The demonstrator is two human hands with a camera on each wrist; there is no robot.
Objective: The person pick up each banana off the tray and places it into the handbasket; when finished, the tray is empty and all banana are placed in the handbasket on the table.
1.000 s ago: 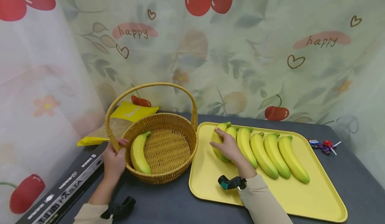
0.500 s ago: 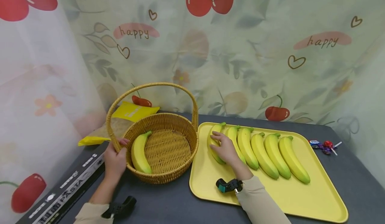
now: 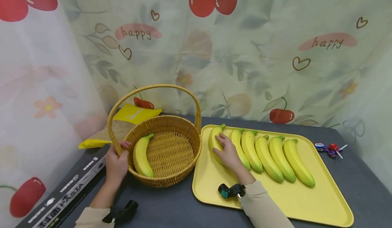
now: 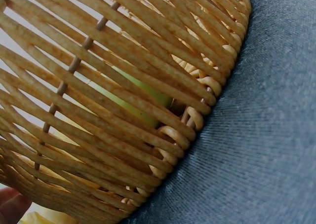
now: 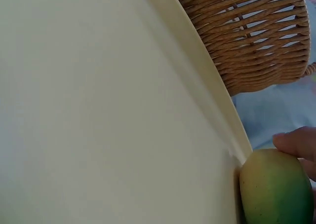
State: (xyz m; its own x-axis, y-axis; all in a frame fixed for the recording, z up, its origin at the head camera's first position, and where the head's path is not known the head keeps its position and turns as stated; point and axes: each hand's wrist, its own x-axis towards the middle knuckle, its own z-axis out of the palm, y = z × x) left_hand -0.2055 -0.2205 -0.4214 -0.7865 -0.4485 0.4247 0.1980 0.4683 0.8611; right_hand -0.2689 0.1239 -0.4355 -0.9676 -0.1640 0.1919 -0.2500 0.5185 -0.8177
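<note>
My left hand grips the wicker basket at the foot of its arched handle, on the left side. One yellow banana lies inside the basket, its green tip toward me; the left wrist view shows it through the weave. To the right, my right hand holds the leftmost banana on the yellow tray, thumb and fingers around its middle. In the right wrist view, that banana's rounded end sits beside the tray's rim. Several more bananas stand in a row to its right.
A black box marked PASTA lies along the left side. Behind the basket rests a yellow-and-brown packet. Wrapped sweets and a lollipop lie right of the tray. A printed curtain closes off the back.
My right hand has shifted left with the leftmost banana, widening its gap from the other bananas. The left hand and basket have stayed in place.
</note>
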